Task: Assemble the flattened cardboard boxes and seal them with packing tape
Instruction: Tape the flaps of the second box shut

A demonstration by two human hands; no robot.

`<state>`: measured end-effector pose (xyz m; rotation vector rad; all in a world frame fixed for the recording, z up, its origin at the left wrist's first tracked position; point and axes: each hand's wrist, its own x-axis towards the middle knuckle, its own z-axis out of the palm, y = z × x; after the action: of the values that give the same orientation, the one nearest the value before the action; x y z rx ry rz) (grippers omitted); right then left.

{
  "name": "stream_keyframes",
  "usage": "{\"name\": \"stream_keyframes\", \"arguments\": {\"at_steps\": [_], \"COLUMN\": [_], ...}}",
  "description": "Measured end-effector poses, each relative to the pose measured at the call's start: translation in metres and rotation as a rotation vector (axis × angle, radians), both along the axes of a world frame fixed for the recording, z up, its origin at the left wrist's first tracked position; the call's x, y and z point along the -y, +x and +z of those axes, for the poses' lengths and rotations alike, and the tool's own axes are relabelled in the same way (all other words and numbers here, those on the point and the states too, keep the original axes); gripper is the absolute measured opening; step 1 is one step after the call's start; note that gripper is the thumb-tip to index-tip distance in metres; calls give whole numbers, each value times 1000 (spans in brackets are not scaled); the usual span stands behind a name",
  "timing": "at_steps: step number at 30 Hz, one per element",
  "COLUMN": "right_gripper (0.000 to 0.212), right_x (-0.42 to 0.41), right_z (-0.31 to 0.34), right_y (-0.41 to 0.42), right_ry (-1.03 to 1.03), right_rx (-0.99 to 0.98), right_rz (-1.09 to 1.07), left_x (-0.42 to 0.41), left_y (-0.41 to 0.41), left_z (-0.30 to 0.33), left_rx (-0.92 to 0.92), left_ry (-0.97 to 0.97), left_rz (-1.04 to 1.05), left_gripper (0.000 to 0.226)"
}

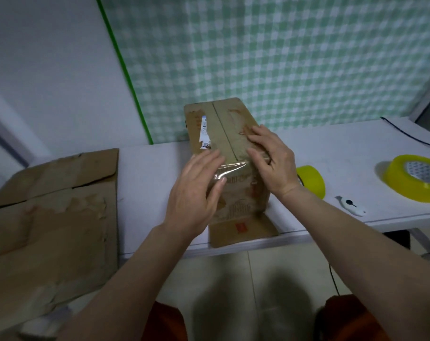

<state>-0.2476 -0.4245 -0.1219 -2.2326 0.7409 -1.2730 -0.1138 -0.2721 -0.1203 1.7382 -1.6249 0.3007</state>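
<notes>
Box (223,134) stands mid-table (150,183), long axis near-far, taped seam wrapping over its near edge between both hands: left hand (196,190) flat, fingers straight on the tape end, right hand (270,158) flat on the top right flap; tape rolls (413,178) right, flat cardboard (51,217) left.

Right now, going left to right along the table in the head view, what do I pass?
Flat cardboard → box under both hands → small tape roll → knife → big tape roll.
</notes>
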Motion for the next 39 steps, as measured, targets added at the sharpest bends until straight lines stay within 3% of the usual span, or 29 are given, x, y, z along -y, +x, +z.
{"name": "stream_keyframes", "arguments": {"at_steps": [4,8,10,14,22,25,29,39], "right_gripper": [58,69,81,104,95,96,98,82], "right_x": [18,24,20,0,-31,-32,-49,-73], "right_z": [-2,1,5,34,47,54,59,45], "right_y": [-11,-18,-22,-17,19,16,27,40], "right_ry": [-138,-115,-93,-278,-251,-235,-94,-88], "right_rx": [-128,-227,-312,-612,-841,-926,-839,-638], "right_rz": [99,161,145,-22,-34,10,-45,-237], "left_x": [4,6,3,-1,-12,-14,-18,-17], "left_y": [7,13,17,28,44,50,53,63], "left_z": [3,5,6,7,8,12,14,13], "left_rx": [-104,-124,-125,-114,-107,-129,-203,-350], "left_ry": [-20,36,69,112,260,303,323,343], "left_rz": [21,28,13,-40,-29,-80,-159,-215], "left_gripper": [36,48,60,67,101,104,103,91]}}
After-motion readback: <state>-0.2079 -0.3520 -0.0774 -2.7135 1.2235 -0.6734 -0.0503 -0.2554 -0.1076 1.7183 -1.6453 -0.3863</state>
